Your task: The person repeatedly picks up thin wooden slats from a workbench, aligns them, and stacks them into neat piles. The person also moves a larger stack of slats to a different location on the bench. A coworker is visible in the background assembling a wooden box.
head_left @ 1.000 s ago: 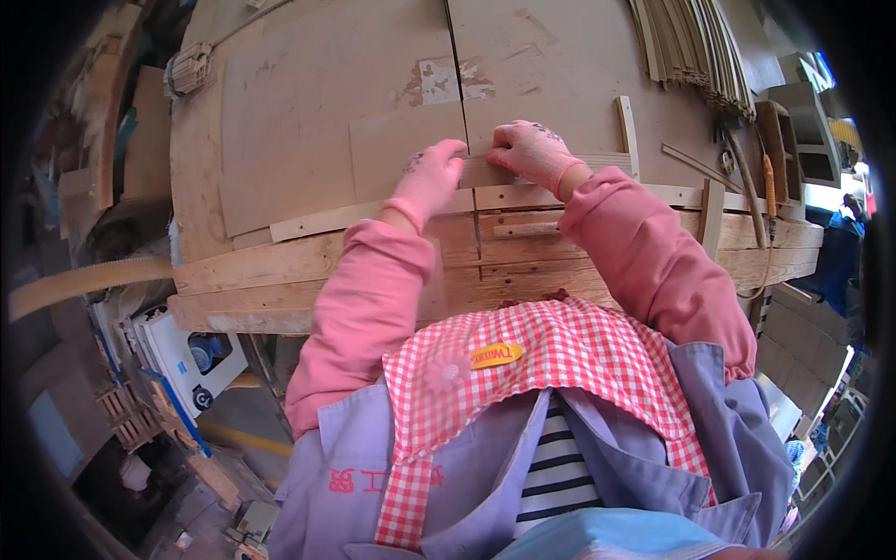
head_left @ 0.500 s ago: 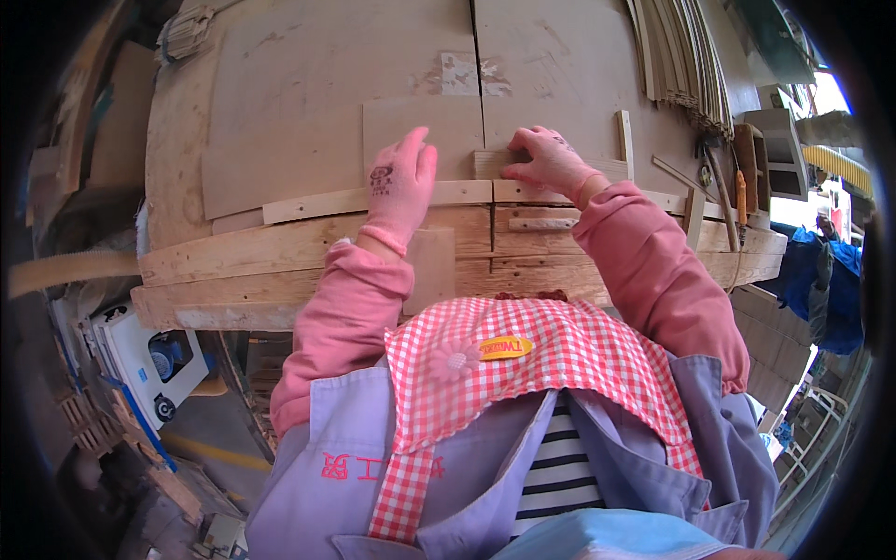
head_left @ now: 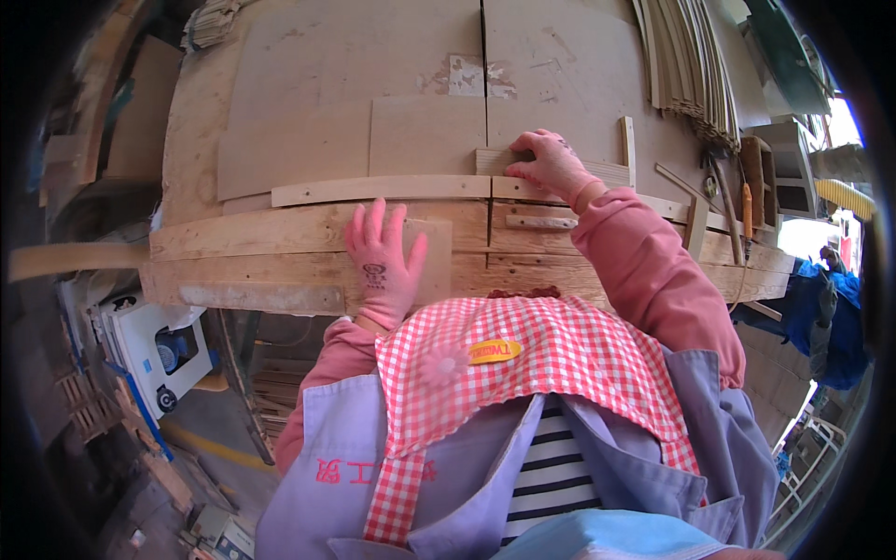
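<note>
My right hand, in a pink glove, is closed on a short flat wooden strip lying along the back of the fence strip on the bench. In front of the fence is my left hand, also gloved in pink, its fingers spread and nothing gripped. It is over the bench's front beam, beside a thin pale rectangular board, which it partly covers. Another thin rectangular board lies flat behind the fence, its right edge near the dark slot in the bench top.
A narrow upright strip stands right of my right hand. Long thin slats are stacked at the far right, near an orange-handled tool. More bundled strips lie at the far left. A white machine stands below the bench's left side.
My left hand has pulled back from over the flat board and fence to the front beam, its fingers spreading. My right hand stays on the wooden strip. The view has shifted slightly.
</note>
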